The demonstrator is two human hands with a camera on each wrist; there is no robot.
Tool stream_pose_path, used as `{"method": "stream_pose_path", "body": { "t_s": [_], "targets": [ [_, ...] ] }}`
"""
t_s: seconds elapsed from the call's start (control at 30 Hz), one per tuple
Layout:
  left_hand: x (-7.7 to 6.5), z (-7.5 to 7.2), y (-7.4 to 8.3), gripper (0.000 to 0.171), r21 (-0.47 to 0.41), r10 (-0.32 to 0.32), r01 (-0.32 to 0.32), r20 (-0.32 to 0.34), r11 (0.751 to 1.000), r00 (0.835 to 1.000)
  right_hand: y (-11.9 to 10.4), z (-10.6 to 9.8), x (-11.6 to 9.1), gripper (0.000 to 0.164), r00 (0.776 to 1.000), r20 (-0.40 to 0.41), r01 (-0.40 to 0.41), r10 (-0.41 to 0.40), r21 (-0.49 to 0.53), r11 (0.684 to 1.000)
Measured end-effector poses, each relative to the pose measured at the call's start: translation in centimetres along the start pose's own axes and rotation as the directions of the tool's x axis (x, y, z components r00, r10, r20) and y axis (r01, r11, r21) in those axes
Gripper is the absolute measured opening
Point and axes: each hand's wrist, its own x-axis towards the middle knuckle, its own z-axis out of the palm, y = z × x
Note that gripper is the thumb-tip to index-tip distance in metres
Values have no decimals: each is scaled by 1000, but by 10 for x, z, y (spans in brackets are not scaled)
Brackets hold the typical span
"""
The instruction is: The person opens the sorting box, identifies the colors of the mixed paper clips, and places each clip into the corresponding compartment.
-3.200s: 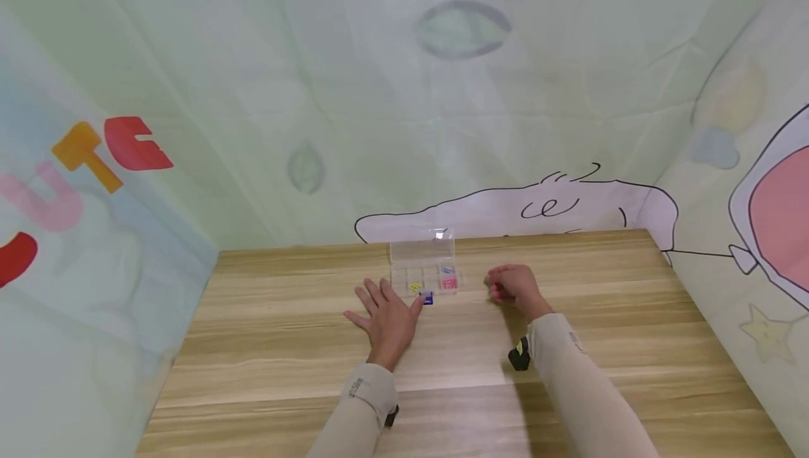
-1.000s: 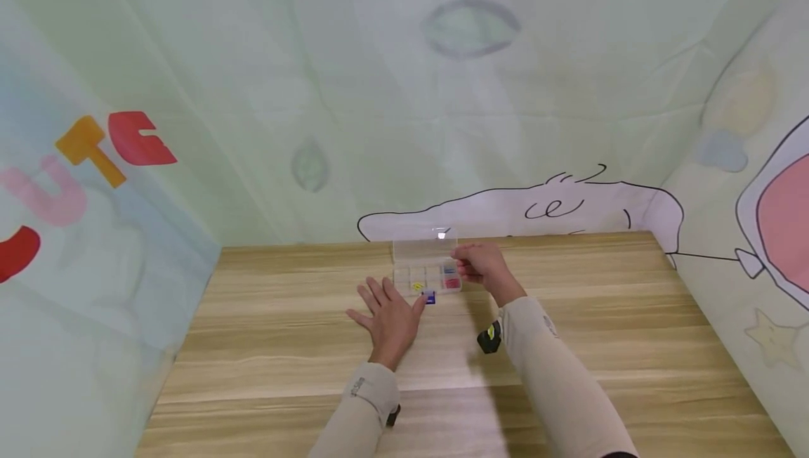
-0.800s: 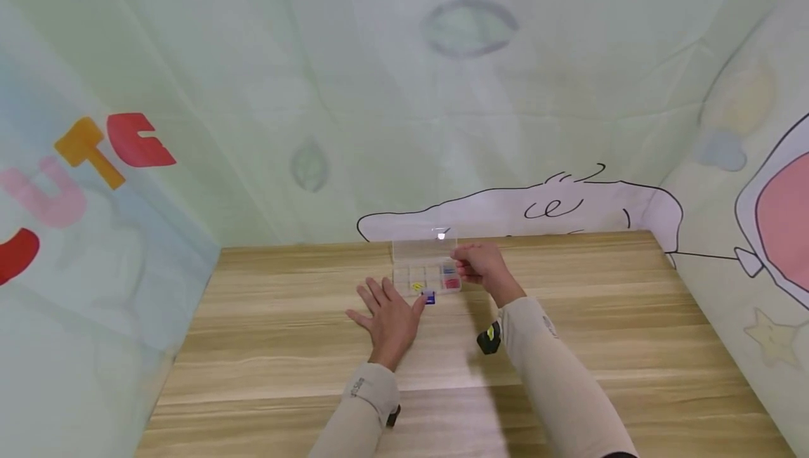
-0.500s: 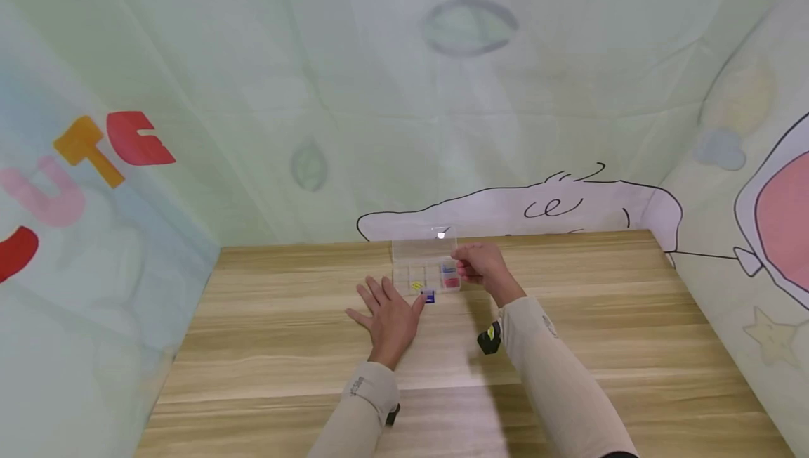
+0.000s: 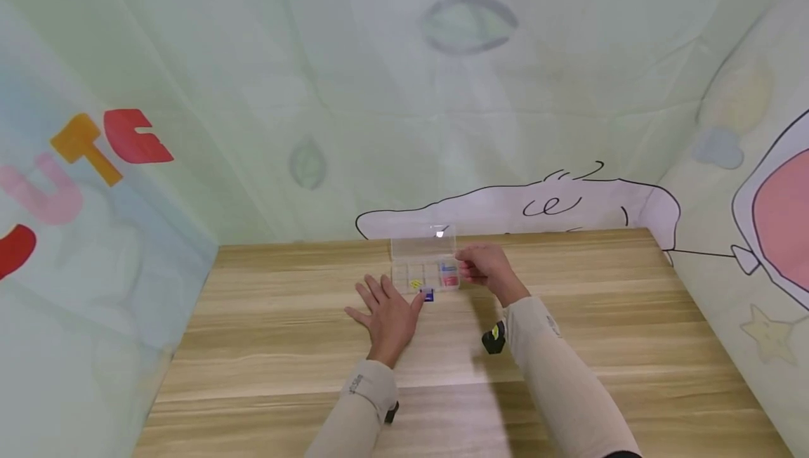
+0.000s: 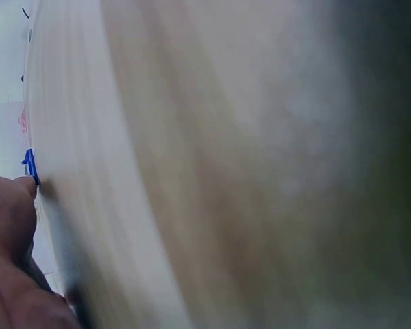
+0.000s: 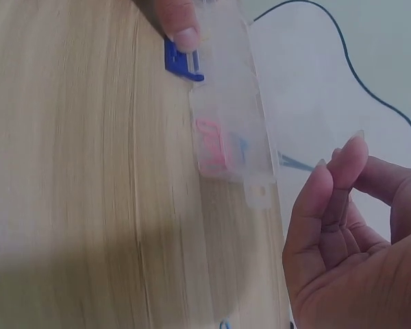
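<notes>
A clear compartment box (image 5: 432, 275) stands on the table with its transparent lid (image 5: 423, 249) raised. Small yellow pieces (image 5: 415, 284), blue pieces (image 5: 448, 268) and pink pieces (image 5: 449, 280) lie in separate compartments; the pink ones look like paper clips in the right wrist view. My left hand (image 5: 390, 321) rests with fingers spread, its thumb on a blue plastic part (image 7: 183, 63) at the box's front edge. Beside the box's right rear corner is my right hand (image 5: 488, 268), fingers curled, thumb and finger tips together. I cannot tell whether anything is between them.
A small blue loop (image 7: 224, 325) lies on the wooden table (image 5: 284, 345), to the right of the box. Printed cloth (image 5: 379, 93) rises behind the table and at both sides. A black wrist camera (image 5: 494, 338) sits under the right sleeve.
Over three seconds my right hand has moved left to the box's right rear corner. In the last half second it shifts slightly right. My left hand stays in place.
</notes>
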Motion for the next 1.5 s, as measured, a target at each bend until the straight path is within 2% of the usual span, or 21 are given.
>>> {"method": "stream_pose_path", "body": {
  "t_s": [0.2,0.43,0.73,0.87,1.13,1.33,1.5],
  "targets": [
    [0,0,1,99,-12,-1,1,-7,1000,1000,3,-17,3,14,1000,-11,0,1,7,1000],
    [-2,-4,4,98,-5,8,-8,-37,1000,999,9,-49,5,13,1000,-28,1,-1,-11,1000],
    [-3,-5,2,97,-6,11,-11,-29,1000,1000,31,-76,6,16,996,-84,4,-9,-61,998],
    [-4,-5,2,97,-7,17,-17,-33,1000,999,37,-80,5,19,996,-92,-18,12,-68,998],
    [-4,-4,3,97,-5,13,-13,-28,1000,1000,42,-82,7,26,998,-21,-65,64,-99,993],
    [-2,-6,3,97,-10,5,-5,-26,1000,1000,49,-82,8,20,998,57,7,5,-213,977],
    [-3,-6,3,97,1,1,-1,-16,1000,1000,51,-81,7,9,999,44,31,-19,-283,959]
  ]
}}
